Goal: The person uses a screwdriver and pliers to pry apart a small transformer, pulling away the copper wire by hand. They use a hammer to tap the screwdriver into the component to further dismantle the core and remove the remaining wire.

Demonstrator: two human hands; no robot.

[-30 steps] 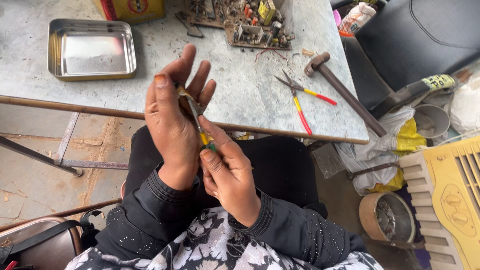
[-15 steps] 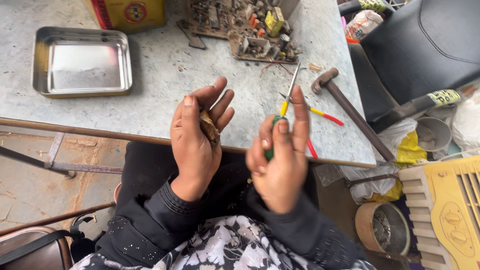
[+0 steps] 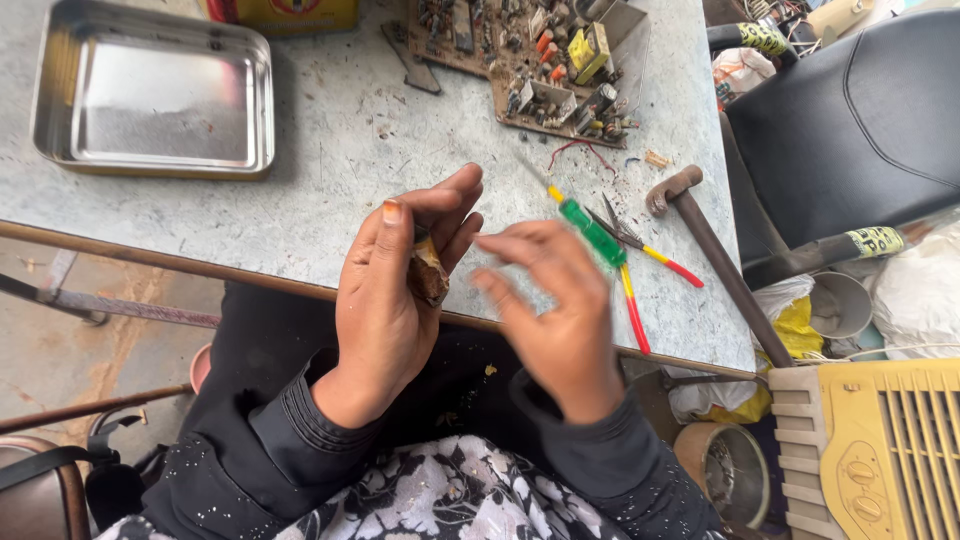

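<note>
Nearest, the left hand (image 3: 385,300) holds a small brown crusty component (image 3: 429,277) between thumb and fingers, above the near edge of the grey table (image 3: 330,140). The right hand (image 3: 555,310), blurred, is open and empty, just right of it. Farther right lie a green-handled screwdriver (image 3: 590,230), red-handled pliers (image 3: 640,270) and a hammer (image 3: 710,250). Far off are a circuit board (image 3: 530,60) and a steel tray (image 3: 150,90).

Lying on the table (image 3: 330,170): a shiny metal tray (image 3: 155,92), a circuit board (image 3: 540,60), a hammer (image 3: 712,255), pliers (image 3: 640,245). Sitting nearby: a black chair (image 3: 850,120).
</note>
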